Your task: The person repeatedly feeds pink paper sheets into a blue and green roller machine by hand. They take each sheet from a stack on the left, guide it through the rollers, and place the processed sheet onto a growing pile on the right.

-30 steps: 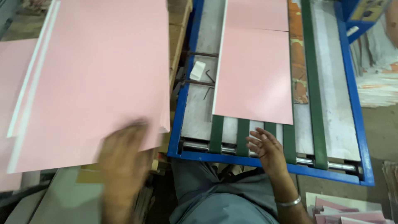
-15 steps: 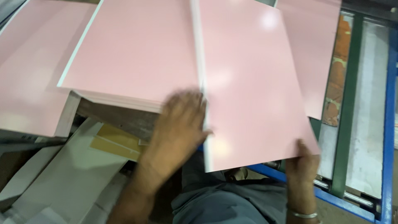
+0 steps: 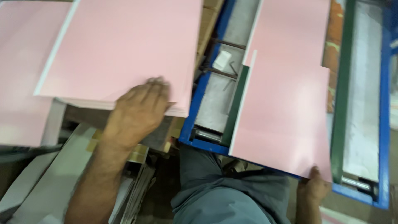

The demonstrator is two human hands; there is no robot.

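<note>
Feeding step, judged: right hand [image 3: 314, 188] gripping pink sheet [image 3: 282, 120] by near corner, laid on blue feeder [image 3: 383, 124]. Left hand [image 3: 139, 110] flat, fingers open, on pink stack [image 3: 120, 49]. Next needs square alignment.

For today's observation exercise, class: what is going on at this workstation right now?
A person feeds pink sheets into a blue-framed machine. The left hand rests flat on the near edge of a pink sheet stack. The right hand grips the near corner of a single pink sheet lying on the machine's green belts.
</note>
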